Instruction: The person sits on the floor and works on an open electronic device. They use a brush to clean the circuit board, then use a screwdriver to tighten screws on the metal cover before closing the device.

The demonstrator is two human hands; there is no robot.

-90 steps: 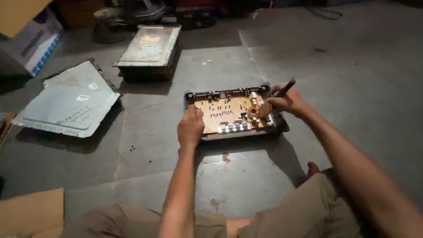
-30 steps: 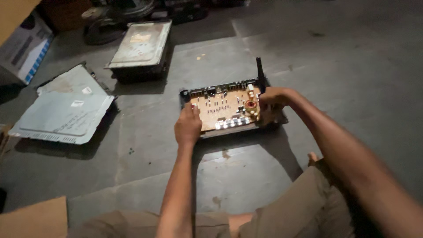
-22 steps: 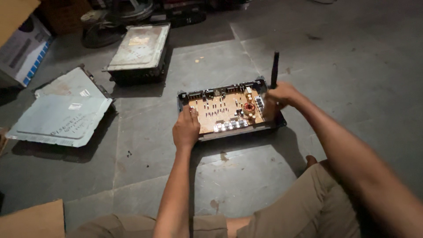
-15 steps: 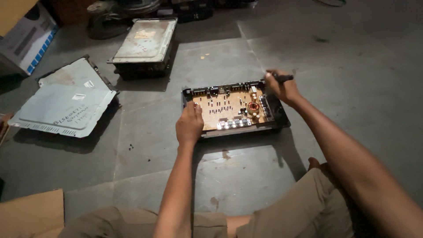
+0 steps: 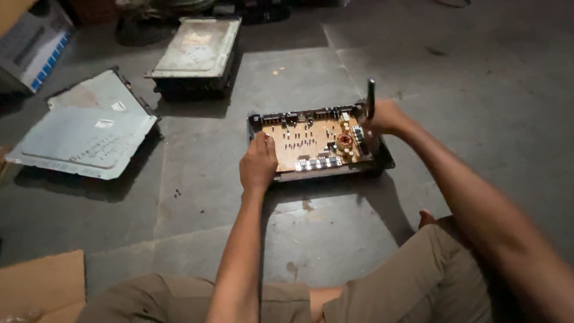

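Observation:
An open black electronics case [image 5: 382, 160] lies on the concrete floor in front of me, its tan circuit board [image 5: 305, 142] with a copper coil exposed. My left hand [image 5: 258, 165] presses down on the board's near left corner, fingers curled over the edge. My right hand [image 5: 382, 116] is at the case's far right corner, gripping a dark screwdriver [image 5: 371, 98] whose handle points straight up above the fist.
A detached grey metal cover [image 5: 86, 133] lies to the left. Another closed metal unit [image 5: 197, 54] sits behind it at the top. A cardboard piece [image 5: 39, 287] is at the bottom left, a box [image 5: 30, 45] at the top left. My legs frame the bottom.
My right hand has kept swinging the screwdriver at the case's right corner; the handle, tipped sideways half a second ago, now stands upright. My left hand has stayed on the board.

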